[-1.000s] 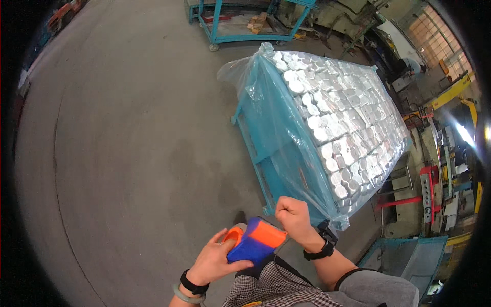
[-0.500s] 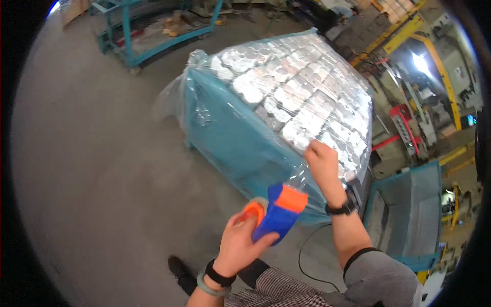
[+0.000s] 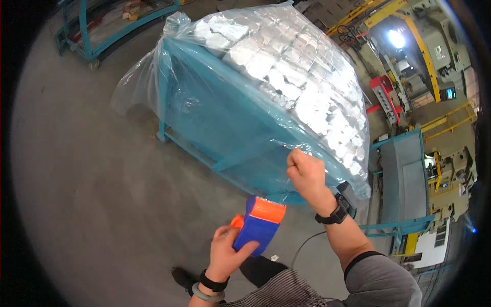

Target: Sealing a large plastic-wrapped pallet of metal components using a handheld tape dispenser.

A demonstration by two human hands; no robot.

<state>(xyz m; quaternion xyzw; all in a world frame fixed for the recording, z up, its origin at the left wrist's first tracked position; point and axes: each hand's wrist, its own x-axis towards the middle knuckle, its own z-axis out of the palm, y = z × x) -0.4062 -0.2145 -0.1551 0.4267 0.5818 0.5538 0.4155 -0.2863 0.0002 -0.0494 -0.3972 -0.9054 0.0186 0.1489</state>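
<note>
My left hand (image 3: pixel 225 253) is wrapped round a blue and orange tape dispenser (image 3: pixel 262 230), its toothed end turned up and away from me. My right hand (image 3: pixel 308 176) is closed in a fist against the clear plastic film (image 3: pixel 134 87) and appears to pinch it; creases run to the fingers, though the fingertips are hidden. The film drapes over a teal metal cart (image 3: pixel 162 110) stacked with shiny silvery metal parts (image 3: pixel 327 115). At the cart's far left corner the film bunches up and hangs loose.
Another teal cart (image 3: pixel 88 41) on casters stands at the far left. To the right are a teal-framed bin (image 3: pixel 404 179), a red machine part (image 3: pixel 383 97) and yellow rails (image 3: pixel 422 56). A dark cable (image 3: pixel 307 239) runs over the floor near my legs.
My right hand has moved slightly left and down, off the stack's edge to the cart's side. The dispenser has dropped lower and left in view. The film bulges higher over the parts.
</note>
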